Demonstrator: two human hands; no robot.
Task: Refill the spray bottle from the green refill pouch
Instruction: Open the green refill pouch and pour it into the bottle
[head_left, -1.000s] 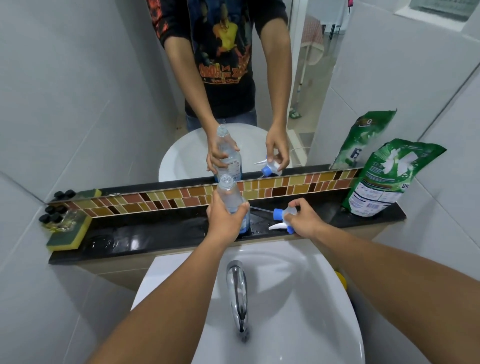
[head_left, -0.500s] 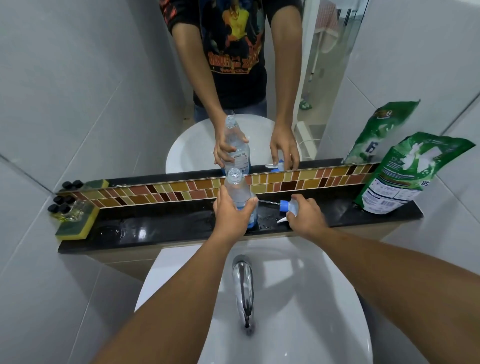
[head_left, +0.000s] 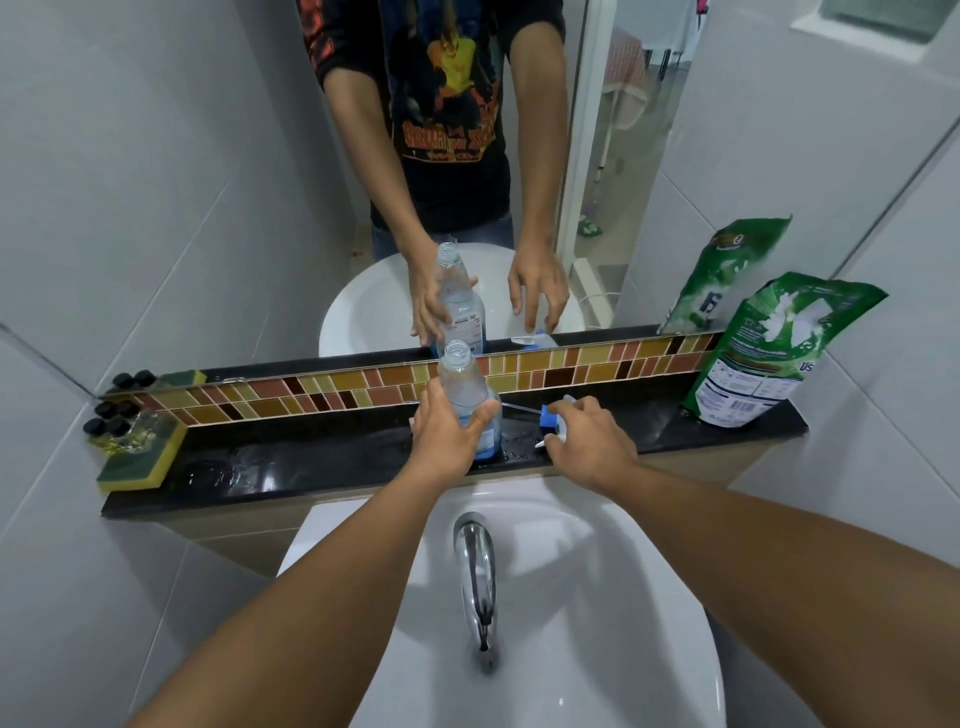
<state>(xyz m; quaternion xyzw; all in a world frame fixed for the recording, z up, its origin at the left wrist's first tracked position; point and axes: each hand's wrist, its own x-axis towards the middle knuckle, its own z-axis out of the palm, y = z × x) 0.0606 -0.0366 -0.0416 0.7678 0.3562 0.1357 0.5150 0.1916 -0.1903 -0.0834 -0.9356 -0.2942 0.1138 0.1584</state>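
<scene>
The clear spray bottle (head_left: 462, 384) stands upright and uncapped on the black shelf (head_left: 311, 457), with a little blue liquid at its bottom. My left hand (head_left: 447, 441) is wrapped around its lower body. The blue and white spray head (head_left: 548, 415) lies on the shelf just right of the bottle, its dip tube pointing towards the bottle. My right hand (head_left: 587, 441) hovers over it with fingers spread, fingertips at or just above it. The green refill pouch (head_left: 769, 353) leans against the wall at the shelf's right end, well right of both hands.
A mirror above the tiled strip reflects my arms and the bottle. A yellow-green sponge (head_left: 140, 462) and several small black-capped bottles (head_left: 111, 421) sit at the shelf's left end. The chrome tap (head_left: 475, 561) and white basin (head_left: 597, 597) lie below my forearms.
My right hand has loosened from its closed grip on the spray head, which now lies on the shelf. The left hand still holds the bottle in place. The camera has tilted slightly.
</scene>
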